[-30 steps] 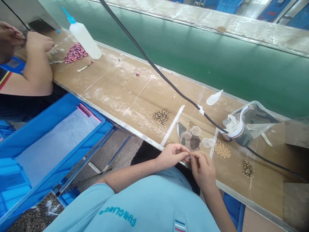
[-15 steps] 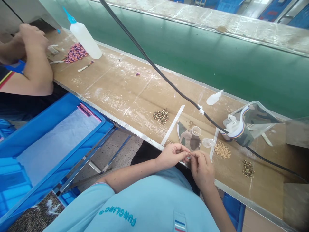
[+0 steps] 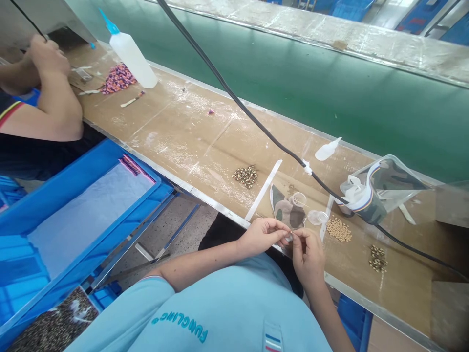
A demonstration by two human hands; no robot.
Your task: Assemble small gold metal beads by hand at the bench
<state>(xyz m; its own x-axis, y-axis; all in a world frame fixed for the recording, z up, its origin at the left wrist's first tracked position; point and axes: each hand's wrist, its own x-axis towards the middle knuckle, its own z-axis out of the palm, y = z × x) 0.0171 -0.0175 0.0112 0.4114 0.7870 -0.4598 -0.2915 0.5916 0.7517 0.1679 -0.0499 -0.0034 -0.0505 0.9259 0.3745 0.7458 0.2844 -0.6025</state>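
Close to the bench's front edge, my left hand and my right hand meet fingertip to fingertip. Both are pinched together on something too small to make out. Just beyond them lies a camouflage cloth piece with a small clear cup on it. A round clear lid or dish is beside the cloth. To the right are a pile of tan beads and a small cluster of dark and gold pieces. A similar dark and gold pile lies left of the white tape strip.
A black cable crosses above the bench. A clear-and-camouflage pouch stands at right. At left are a white bottle, a pink and purple pile, a co-worker's arm and a blue bin.
My right hand's fingers have shifted slightly at the pinch. The co-worker's hands have moved a little. The whole view has shifted slightly.
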